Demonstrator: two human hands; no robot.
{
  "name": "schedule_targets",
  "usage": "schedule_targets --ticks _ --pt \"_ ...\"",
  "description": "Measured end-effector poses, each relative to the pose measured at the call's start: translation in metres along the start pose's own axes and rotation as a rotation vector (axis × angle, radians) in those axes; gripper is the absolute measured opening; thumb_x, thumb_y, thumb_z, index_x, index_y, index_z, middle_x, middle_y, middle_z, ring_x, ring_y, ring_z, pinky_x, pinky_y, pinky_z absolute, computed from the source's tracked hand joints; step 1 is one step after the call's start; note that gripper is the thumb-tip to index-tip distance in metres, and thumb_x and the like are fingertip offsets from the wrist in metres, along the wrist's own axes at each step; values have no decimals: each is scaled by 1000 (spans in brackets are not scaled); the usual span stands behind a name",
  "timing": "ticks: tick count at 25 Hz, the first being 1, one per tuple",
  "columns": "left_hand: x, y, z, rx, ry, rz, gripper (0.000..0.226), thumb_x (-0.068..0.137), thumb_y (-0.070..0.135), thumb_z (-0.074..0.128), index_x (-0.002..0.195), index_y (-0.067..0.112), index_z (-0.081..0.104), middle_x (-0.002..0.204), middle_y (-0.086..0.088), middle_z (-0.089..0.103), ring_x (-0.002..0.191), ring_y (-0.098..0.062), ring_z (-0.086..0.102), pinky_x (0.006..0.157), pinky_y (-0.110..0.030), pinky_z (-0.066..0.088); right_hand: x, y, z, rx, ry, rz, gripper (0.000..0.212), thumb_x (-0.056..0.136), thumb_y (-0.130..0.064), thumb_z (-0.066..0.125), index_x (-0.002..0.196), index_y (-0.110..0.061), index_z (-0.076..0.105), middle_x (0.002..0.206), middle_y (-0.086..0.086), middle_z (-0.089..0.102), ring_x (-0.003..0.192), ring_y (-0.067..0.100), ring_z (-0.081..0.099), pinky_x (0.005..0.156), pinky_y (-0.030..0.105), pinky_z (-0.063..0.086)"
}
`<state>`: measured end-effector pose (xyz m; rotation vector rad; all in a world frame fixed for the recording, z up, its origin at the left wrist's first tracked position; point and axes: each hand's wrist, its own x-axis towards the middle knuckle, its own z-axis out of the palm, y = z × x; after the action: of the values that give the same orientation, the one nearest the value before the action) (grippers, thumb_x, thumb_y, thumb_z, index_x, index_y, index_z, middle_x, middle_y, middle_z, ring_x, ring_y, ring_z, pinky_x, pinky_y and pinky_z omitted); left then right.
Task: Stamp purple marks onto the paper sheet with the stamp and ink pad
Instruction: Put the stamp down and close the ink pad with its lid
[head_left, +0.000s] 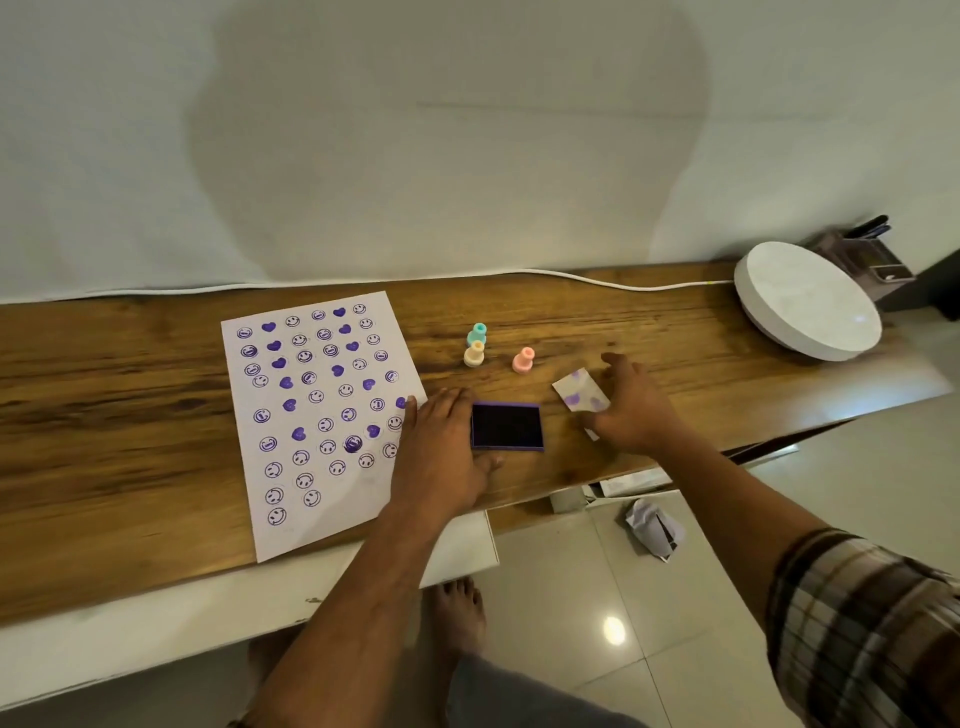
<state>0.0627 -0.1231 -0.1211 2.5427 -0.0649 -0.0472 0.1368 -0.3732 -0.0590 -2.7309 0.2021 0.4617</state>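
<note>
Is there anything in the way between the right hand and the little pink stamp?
Nothing visible blocks it. The right hand holds a white lid with purple hearts, and the pink plastic stamp stands beyond it on bare wooden tabletop. The hand is full, though.

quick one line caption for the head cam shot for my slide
Left hand beside the open purple ink pad, right hand holding its lid, stamped sheet alongside.

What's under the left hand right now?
The left hand lies flat, covering the paper sheet's right edge and wooden table beside the ink pad. Anything beneath the palm is hidden.
</note>
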Motion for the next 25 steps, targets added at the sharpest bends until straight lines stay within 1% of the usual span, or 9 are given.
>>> schedule_targets --ticks 1,3,7,10,13,15,17,20,25 --pt "0 -1 0 -5 -4 -7 93 83 57 75 158 24 31 164 -1 38 155 -21 29 128 -44 1 -3 1 1 -50 -14 -8 103 79 -42 90 160 -22 30 158 13 44 141 37 48 112 55 48" --pt "0 -2 -2 -18 -5 -15 94 83 58 76 158 25 30 164 -1 38 155 -21 29 128 -42 -1 -6 -2 1 -109 0 -43 98 81 -43 89 159 -23 34 155 11 50 137 34 52 108 53 52" --pt "-1 -5 -3 -59 4 -26 97 82 58 77 159 24 28 165 -2 39 155 -22 29 123 -36 -6 -15 -11 -8 -60 3 -93 91 83 -34 88 157 -23 36 146 10 59 128 32 59 101 49 57" --pt "-2 -8 -1 -77 24 -27 99 80 60 77 158 25 29 163 -3 43 154 -23 32 123 -36 -5 -30 -25 -12 35 29 -255 87 79 -32 90 151 -28 41 140 3 65 120 25 63 92 43 60" --pt "-1 -10 -1 -81 41 -28 97 78 62 76 156 25 32 159 -3 49 151 -25 37 123 -38 -3 -38 -50 -3 -73 -47 -419 81 80 -36 90 146 -32 44 138 -1 67 119 21 64 87 38 61" --pt "0 -10 0 -74 41 -20 91 78 64 74 152 27 35 155 -2 53 148 -24 43 122 -38 -4 -37 -64 7 -165 -115 -449 77 84 -38 86 146 -33 41 142 -2 65 122 23 63 88 35 61" --pt "1 -10 0 -72 40 -27 86 79 64 73 149 29 36 154 -1 54 147 -23 45 122 -36 -6 -34 -72 13 -187 -172 -453 77 86 -37 84 148 -33 40 146 -2 63 128 24 61 93 39 61" --pt "2 -13 1 -66 26 -29 89 80 65 71 152 27 36 157 -1 51 148 -23 43 123 -37 -7 -32 -75 17 -219 -183 -456 77 87 -34 84 151 -32 41 149 -1 62 130 26 60 96 40 60" --pt "2 -13 0 -60 27 -13 92 81 64 72 156 25 33 160 -1 47 150 -23 39 124 -38 -6 -32 -73 21 -257 -186 -449 74 87 -31 85 149 -34 44 148 1 62 126 28 62 94 42 62"
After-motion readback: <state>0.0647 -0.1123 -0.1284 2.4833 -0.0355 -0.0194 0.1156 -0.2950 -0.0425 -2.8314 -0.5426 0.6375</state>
